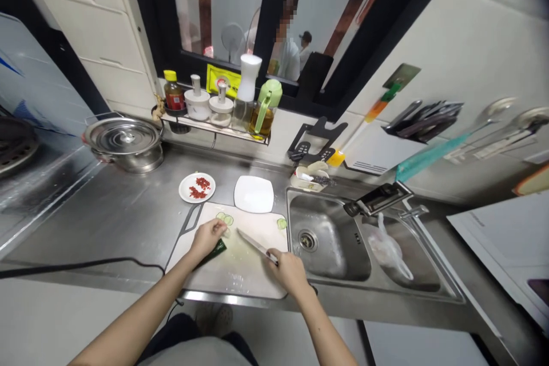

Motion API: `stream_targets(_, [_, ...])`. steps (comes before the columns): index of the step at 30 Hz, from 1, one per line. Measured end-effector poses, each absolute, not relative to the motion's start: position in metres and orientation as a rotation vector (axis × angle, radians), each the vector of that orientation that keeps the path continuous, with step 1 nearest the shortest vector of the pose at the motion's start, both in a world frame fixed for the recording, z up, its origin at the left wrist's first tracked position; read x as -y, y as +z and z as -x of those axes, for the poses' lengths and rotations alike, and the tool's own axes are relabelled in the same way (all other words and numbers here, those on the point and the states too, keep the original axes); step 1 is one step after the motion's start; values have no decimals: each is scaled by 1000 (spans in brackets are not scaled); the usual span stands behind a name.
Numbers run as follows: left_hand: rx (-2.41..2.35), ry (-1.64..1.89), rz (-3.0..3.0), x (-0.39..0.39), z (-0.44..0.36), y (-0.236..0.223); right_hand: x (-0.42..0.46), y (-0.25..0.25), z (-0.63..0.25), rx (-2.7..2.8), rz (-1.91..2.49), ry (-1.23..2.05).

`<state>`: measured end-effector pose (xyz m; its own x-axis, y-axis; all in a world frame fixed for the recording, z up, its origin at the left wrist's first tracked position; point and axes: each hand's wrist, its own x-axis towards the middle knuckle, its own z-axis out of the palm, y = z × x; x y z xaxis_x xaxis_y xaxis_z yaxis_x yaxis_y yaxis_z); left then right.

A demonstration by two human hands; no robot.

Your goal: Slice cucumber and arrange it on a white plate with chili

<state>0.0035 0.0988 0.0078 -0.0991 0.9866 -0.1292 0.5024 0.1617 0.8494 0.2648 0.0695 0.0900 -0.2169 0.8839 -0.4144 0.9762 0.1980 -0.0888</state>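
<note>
My left hand (206, 237) is curled over a dark green cucumber (214, 251) and holds it down on the white cutting board (240, 274). My right hand (290, 270) grips the handle of a knife (254, 243), whose blade points toward the cucumber's cut end. Thin cucumber slices (226, 218) lie near the board's far edge, and one more slice (282, 223) rests at its far right corner.
A small plate of chopped red chilli (197, 187) and a square white plate (254, 194) sit behind the board. A steel sink (328, 240) lies to the right, a lidded pot (124, 141) at left, and condiment bottles (223, 103) on a rack. A black cable (77, 266) runs along the counter edge.
</note>
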Motion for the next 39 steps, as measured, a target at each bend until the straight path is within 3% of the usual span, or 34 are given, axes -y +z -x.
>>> stream_targets(16, [-1840,359,-1857,-162,-24,-7,-52,78,-278,-2062,-1990,-674])
stream_targets(25, [-1911,712,-1770,-156,-7,-12,-55,77,-271,-2058,-1942,-635])
stream_targets(39, [-1569,969,-2072,-42,23,-25,-45,82,-209,-2146,-1667,-798])
